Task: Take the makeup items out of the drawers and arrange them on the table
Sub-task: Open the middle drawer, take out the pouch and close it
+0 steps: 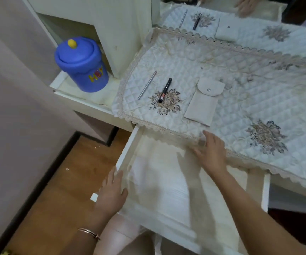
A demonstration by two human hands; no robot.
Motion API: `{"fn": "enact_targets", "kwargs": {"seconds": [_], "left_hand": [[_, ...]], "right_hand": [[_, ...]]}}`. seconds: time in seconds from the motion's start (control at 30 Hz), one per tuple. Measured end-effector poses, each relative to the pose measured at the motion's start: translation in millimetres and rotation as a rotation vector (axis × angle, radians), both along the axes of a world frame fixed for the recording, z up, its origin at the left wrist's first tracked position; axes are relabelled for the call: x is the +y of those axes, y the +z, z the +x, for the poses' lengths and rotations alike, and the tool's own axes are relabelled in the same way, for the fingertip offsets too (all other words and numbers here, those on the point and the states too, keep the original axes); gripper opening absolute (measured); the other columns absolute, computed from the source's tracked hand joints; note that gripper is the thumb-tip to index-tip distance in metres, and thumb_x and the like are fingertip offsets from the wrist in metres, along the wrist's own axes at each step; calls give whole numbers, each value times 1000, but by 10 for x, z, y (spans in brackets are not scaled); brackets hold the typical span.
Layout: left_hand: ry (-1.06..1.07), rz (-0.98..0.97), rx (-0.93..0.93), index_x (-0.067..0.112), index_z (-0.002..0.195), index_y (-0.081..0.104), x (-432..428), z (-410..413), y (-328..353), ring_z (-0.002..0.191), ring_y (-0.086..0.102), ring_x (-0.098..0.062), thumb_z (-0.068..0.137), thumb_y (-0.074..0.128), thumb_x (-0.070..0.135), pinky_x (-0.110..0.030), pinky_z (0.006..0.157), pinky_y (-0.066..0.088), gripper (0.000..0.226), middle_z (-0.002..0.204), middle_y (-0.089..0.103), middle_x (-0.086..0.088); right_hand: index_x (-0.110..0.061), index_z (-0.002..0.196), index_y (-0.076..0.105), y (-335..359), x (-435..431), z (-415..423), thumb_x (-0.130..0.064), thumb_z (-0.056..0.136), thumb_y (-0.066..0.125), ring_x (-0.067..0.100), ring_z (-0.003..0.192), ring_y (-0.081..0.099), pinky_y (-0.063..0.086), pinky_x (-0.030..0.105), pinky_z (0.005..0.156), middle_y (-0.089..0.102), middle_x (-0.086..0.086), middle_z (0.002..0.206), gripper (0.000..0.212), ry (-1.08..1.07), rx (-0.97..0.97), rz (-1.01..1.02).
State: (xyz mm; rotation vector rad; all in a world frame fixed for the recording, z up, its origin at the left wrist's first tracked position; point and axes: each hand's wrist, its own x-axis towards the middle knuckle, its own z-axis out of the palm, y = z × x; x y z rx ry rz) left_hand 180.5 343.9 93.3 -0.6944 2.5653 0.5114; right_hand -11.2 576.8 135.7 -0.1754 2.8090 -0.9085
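Nearest me, my left grip (111,192) lies relaxed on the front left corner of the open drawer (127,148), fingers straight and clasping nothing, with a thin bracelet (88,232) on the wrist. A cream liner (167,190) covers the drawer's floor. Further in, my right grip (211,153) reaches to the back of the same drawer, fingers spread and empty, its tips at the lace edge of the tabletop cloth (185,59) (that hand is blurred, so I cannot tell whether it touches the lace). Beyond, three makeup items lie apart on the cloth: a silver pencil (147,85) at left, a black pen (165,90) with a pink end on an embroidered flower, and a beige snap pouch (203,103) at right. Off to the left, a blue lidded bucket (81,65) stands on a lower shelf. Farthest back, a mirror (249,28) reflects the items.
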Motion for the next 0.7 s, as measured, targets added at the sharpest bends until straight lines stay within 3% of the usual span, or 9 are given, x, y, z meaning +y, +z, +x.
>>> {"fn": "enact_targets", "kwargs": {"seconds": [0.03,0.1,0.17,0.27,0.37,0.47,0.53,0.63,0.7], "left_hand": [[-45,10,21,17,141,29,12,68,-10,141,19,-34,91,46,31,-44,114,22,55,155,17,-8],[-198,4,140,17,125,50,42,234,-100,133,34,-40,89,42,36,-47,108,32,41,139,47,-13],[-314,81,143,20,109,56,40,396,-198,120,48,-31,93,24,49,-41,101,42,46,115,67,-8],[-407,149,99,27,107,62,11,506,-230,118,50,-13,76,4,79,-37,104,32,84,111,64,11],[-427,198,128,30,104,65,-30,485,-203,110,54,-9,51,-2,94,-27,98,24,106,106,65,14],[-429,234,44,33,110,61,-61,423,-152,117,48,-4,36,-4,98,-24,100,19,118,117,60,18],[-426,240,26,34,111,59,-59,413,-138,119,46,-3,32,-5,98,-21,97,17,120,119,58,18],[-420,251,61,35,110,59,-53,378,-137,116,47,-2,33,-5,98,-18,93,14,118,115,56,22],[-418,260,69,35,109,60,-46,322,-147,114,47,-1,35,-3,98,-19,92,14,116,113,56,22]], "right_hand": [[-10,132,43,-50,93,325,-25,81,66,31,124,42,33,42,103,51,14,133,59,35,-49,-2],[-16,130,46,-168,299,1022,-27,83,63,25,117,49,38,38,100,59,7,126,51,51,-182,40],[-17,124,54,-303,493,1636,-40,82,60,23,112,54,41,35,97,63,4,121,48,4,-260,81],[-18,99,69,-414,721,2260,-73,76,36,20,96,63,48,32,88,72,3,99,68,-92,-273,106],[-20,87,70,-464,864,2568,-67,85,26,9,87,56,42,21,82,74,1,81,65,-92,-92,107],[-14,82,73,-451,827,2636,-59,83,37,13,79,66,39,24,84,74,1,79,58,-106,-58,165],[-13,78,73,-427,768,2598,-49,75,54,19,71,69,47,18,74,74,2,75,40,-151,-84,164],[-15,78,73,-449,768,2533,-34,62,69,21,72,69,53,32,74,74,1,75,25,-220,-130,132],[-16,80,73,-498,811,2466,-33,64,75,20,74,68,51,32,75,73,-1,77,23,-235,-121,146]]}}
